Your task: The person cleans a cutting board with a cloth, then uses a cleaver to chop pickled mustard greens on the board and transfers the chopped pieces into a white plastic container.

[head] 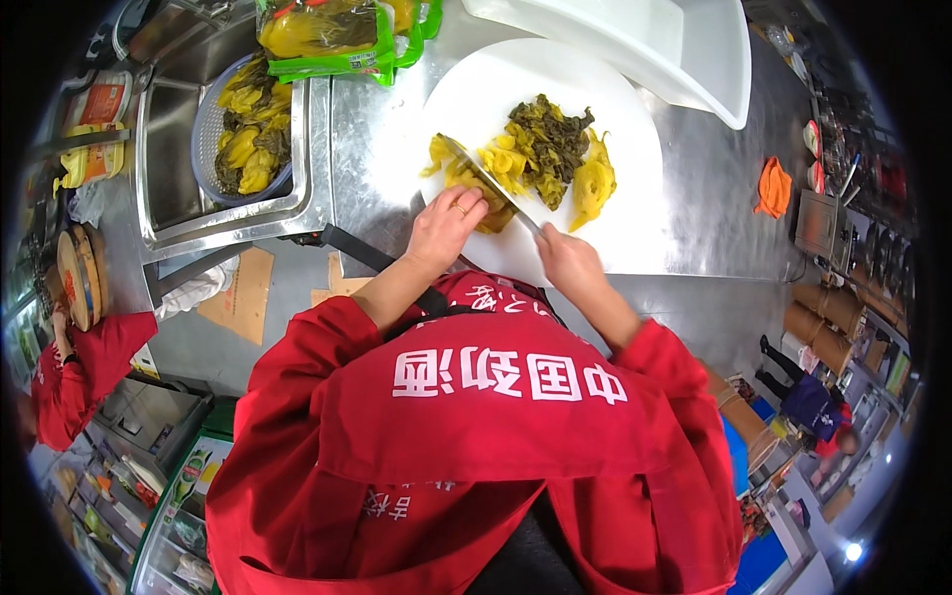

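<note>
On a round white cutting board (625, 245) lie yellow and dark green pickled mustard greens (550, 145). My right hand (569, 256) grips the handle of a knife (487, 177), its blade slanting up and left across the greens. My left hand (446, 223), with a ring on one finger, presses down on a piece of the greens (494, 216) just below the blade. A cut pile lies to the right of the blade, with a yellow piece (593, 182) beside it. The knife's edge is hidden among the greens.
A colander (201, 152) of more greens sits in the steel sink (167, 119) at left. Green-edged packages of greens (327, 37) and a white plastic tub (714, 59) are behind the board. An orange cloth (773, 186) lies right. Co-workers (82, 379) stand far left and far right.
</note>
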`<state>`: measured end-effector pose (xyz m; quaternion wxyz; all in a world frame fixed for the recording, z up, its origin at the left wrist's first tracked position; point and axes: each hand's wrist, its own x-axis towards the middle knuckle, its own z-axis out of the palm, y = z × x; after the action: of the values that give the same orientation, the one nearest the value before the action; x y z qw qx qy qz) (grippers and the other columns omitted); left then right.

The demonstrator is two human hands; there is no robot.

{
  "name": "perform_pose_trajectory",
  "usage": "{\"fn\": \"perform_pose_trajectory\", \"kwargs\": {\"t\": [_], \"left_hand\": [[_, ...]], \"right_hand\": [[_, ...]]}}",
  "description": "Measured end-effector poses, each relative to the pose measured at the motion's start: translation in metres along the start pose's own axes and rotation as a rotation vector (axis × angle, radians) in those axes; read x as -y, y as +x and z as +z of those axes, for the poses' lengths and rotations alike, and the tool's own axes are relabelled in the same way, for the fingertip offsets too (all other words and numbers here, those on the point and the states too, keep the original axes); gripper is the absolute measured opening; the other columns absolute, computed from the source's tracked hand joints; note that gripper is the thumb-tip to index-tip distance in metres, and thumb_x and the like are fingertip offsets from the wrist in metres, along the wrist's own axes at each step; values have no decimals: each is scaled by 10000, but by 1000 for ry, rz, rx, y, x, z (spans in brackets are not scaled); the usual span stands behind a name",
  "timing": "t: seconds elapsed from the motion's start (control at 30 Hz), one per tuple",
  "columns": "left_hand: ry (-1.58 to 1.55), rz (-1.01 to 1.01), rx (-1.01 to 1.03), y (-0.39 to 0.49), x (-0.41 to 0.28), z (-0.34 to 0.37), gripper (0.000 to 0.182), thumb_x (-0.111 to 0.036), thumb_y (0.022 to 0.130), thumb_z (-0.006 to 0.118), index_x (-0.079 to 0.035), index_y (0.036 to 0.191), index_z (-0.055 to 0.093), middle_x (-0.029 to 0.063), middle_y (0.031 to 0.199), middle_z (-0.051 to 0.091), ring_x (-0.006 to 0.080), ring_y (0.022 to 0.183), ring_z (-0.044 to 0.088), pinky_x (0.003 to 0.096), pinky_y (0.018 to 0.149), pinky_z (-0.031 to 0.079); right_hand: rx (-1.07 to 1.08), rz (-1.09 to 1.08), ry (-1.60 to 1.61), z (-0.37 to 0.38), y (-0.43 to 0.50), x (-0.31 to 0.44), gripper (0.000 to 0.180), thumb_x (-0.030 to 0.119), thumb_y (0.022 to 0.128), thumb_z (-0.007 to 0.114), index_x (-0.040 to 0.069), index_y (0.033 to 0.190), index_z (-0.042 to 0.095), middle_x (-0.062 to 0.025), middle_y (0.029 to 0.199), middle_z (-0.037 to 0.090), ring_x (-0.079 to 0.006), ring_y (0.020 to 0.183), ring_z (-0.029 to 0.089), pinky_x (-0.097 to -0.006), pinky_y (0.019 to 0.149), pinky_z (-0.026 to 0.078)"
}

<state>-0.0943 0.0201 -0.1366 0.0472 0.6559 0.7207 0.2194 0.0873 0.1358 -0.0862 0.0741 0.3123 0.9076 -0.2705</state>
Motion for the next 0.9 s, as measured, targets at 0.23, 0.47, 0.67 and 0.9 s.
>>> {"fn": "perform_pose_trajectory", "kwargs": {"t": [0.23,0.47,0.67,0.9], "left_hand": [[-189,2,25,-9,14,-13,301,-130,755,647,-114,1044,568,20,1083,536,217,1032,515,320,816,486],[-77,-94,67,-6,11,-1,285,-101,762,541,-76,1045,557,38,1120,524,227,1050,498,314,842,472],[-43,-58,59,-10,13,2,291,-83,755,507,-81,1040,562,39,1144,523,223,1073,490,307,854,478],[-91,-9,38,-13,17,-1,292,-68,733,497,-92,1016,564,26,1129,533,212,1075,497,294,839,488]], "right_hand": [[-141,83,89,-12,13,-17,275,299,908,472,32,894,534,-198,650,598,-389,599,581,-485,562,463],[25,-112,-186,-53,-26,2,150,213,883,533,66,861,519,-127,638,565,-339,549,564,-423,496,461],[73,-86,-201,-37,-15,-1,162,229,886,527,69,864,517,-134,643,572,-355,539,560,-435,476,454],[-26,-99,-39,-12,26,-9,186,247,904,488,63,878,503,-153,647,587,-352,563,578,-452,508,466]]}}
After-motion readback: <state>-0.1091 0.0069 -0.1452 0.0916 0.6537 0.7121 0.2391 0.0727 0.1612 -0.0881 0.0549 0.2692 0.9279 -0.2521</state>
